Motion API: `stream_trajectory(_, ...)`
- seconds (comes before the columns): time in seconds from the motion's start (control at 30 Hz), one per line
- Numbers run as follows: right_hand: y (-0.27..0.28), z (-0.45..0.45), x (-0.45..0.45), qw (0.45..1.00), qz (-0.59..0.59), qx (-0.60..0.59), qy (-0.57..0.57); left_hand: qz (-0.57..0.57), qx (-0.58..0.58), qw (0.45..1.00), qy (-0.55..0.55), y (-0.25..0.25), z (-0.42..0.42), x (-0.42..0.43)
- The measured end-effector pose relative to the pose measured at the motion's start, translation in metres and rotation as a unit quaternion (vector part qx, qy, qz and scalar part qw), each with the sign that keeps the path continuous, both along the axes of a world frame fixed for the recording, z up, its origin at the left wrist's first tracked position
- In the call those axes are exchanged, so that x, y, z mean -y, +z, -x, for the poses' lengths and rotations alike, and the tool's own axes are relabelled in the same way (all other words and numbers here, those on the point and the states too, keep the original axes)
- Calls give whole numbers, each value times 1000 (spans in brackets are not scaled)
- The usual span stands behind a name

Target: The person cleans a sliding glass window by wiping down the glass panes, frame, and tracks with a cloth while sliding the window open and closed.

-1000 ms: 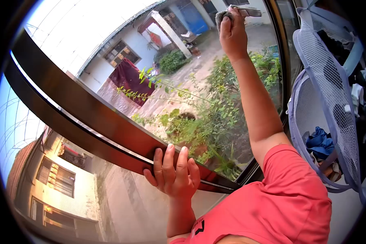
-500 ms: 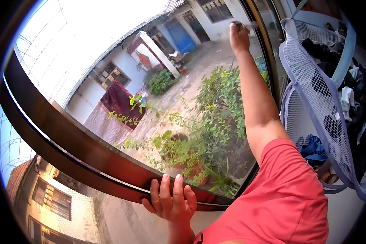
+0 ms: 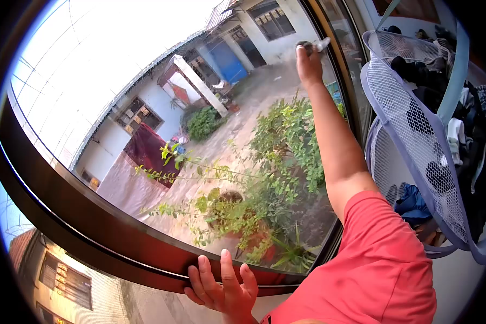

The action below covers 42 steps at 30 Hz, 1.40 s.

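A window pane (image 3: 243, 124) with a dark frame (image 3: 119, 229) fills the middle of the head view. Stretched toward the pane's upper right, my right hand (image 3: 310, 67) is closed on a dark, crumpled cloth (image 3: 306, 47). A pale, blurred end sticks out to the right of that hand, close to the frame's side bar. At the bottom, my left hand (image 3: 221, 283) rests against the lower frame with its fingers spread, holding nothing.
A hanging mesh basket (image 3: 410, 121) with clothes inside is at the right, near my right arm. More dark and white clothes (image 3: 459, 135) hang or lie behind it. Beyond the glass are leafy plants (image 3: 286, 146), a courtyard and a low building.
The view has shifted, so the courtyard and basket appear further left. My right hand appears lower than at first, still closed on the cloth. My left hand remains at the lower frame.
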State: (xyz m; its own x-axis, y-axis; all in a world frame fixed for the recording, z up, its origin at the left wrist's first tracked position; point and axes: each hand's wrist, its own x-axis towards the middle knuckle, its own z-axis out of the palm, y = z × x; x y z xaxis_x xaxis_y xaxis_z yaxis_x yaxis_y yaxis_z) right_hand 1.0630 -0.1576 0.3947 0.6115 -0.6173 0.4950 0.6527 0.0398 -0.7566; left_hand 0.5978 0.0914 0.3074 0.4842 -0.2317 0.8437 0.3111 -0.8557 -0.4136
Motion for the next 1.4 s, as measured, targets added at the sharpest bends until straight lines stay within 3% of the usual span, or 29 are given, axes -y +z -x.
stream_trajectory(0.03, -4, -39, 10, 993, -4, -64, -98, -2, -6, 1000, 13, 0, 1, 0)
stream_trajectory(0.1, 27, -23, 3, 992, 24, -57, -108, -5, -3, 1000, 27, 0, -2, 2)
stream_trajectory(0.17, 74, 19, -22, 983, 81, 153, -68, 7, -25, 998, 56, 2, 0, 5)
stream_trajectory(0.23, 114, 65, -54, 926, 142, 343, -74, 7, -15, 999, 47, 0, -2, 2)
stream_trajectory(0.3, 141, 62, -60, 864, 218, 434, -133, 7, 22, 999, 26, 2, -3, 5)
stream_trajectory(0.33, 147, 66, -50, 892, 217, 396, -11, 7, 28, 999, 24, 2, -4, 5)
stream_trajectory(0.4, 168, -1, -18, 762, 276, 502, -301, 1, 28, 999, 28, 0, -4, 5)
stream_trajectory(0.43, 167, -30, -11, 830, 206, 458, -240, -5, 31, 999, 33, 0, -5, 5)
stream_trajectory(0.47, 158, -69, 24, 749, 345, 401, -399, -7, 30, 999, 34, 0, -5, 4)
stream_trajectory(0.5, 147, -99, 53, 857, 351, 262, -273, -7, 29, 999, 35, -1, -6, 3)
stream_trajectory(0.53, 121, -105, 54, 973, 115, 188, -67, -14, 35, 999, 33, -1, -6, 1)
stream_trajectory(0.57, 104, -75, 60, 990, 102, 96, -13, -21, 41, 998, 31, -2, -7, 0)
stream_trajectory(0.63, 50, -141, 85, 990, 66, 59, -110, -15, 48, 998, 31, -4, -9, 2)
stream_trajectory(0.83, -54, -144, 82, 989, 8, -80, -125, -3, 43, 999, 22, -2, -7, 2)
stream_trajectory(0.9, -95, -158, 84, 974, -23, -181, -131, 4, 33, 999, 15, 0, -8, 4)
stream_trajectory(1.07, -196, -139, 77, 906, -111, -408, -35, 10, 6, 999, 30, 0, -8, 3)
stream_trajectory(1.17, -231, -150, 69, 899, -206, -386, -5, 1, -12, 999, 42, -4, -3, -3)
stream_trajectory(1.2, -231, -173, 61, 875, -237, -419, -47, 1, -11, 999, 37, -4, -3, -3)
stream_trajectory(1.3, -140, -81, 33, 901, -189, -368, -128, 4, -7, 999, 38, -4, -5, -2)
stream_trajectory(1.4, -56, -49, 3, 979, -106, -123, -121, -2, 5, 1000, 22, -3, -8, -3)
